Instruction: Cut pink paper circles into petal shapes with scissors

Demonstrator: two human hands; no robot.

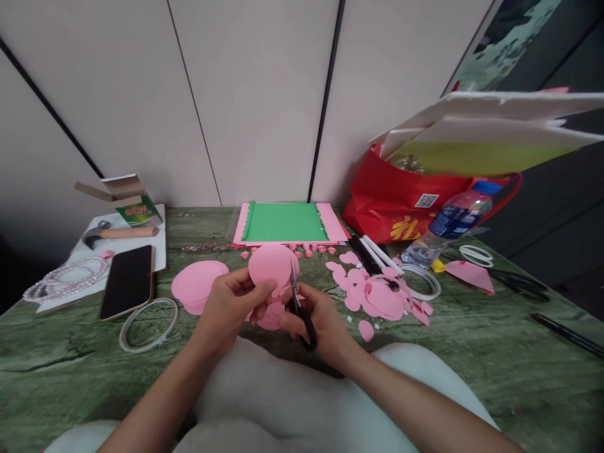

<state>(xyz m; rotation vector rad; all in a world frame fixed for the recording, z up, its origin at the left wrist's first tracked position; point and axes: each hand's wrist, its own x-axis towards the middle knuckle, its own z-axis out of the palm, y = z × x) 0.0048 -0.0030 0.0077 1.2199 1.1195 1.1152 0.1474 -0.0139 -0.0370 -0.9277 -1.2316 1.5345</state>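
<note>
Between thumb and fingers, my left hand (236, 299) pinches a round pink paper disc (268, 265), held upright above the table. My right hand (323, 318) is wrapped round the black handles of a pair of scissors (306, 327). Their blades point up at the disc's right edge; whether they are cutting into it I cannot tell. Beneath my hands lies more pink paper (272, 316), partly hidden. A stack of pink paper discs (198, 286) rests left of my left hand. Pink paper scraps (365, 292) are heaped to the right of the scissors.
Small pink rolls (309, 250) line the front of green and pink sheets (285, 221). At left are a phone (128, 281), tape roll (149, 324), hammer (120, 233) and bead strings (70, 277). A bottle (450, 223), red bag (377, 198) and second tape roll (435, 286) stand right.
</note>
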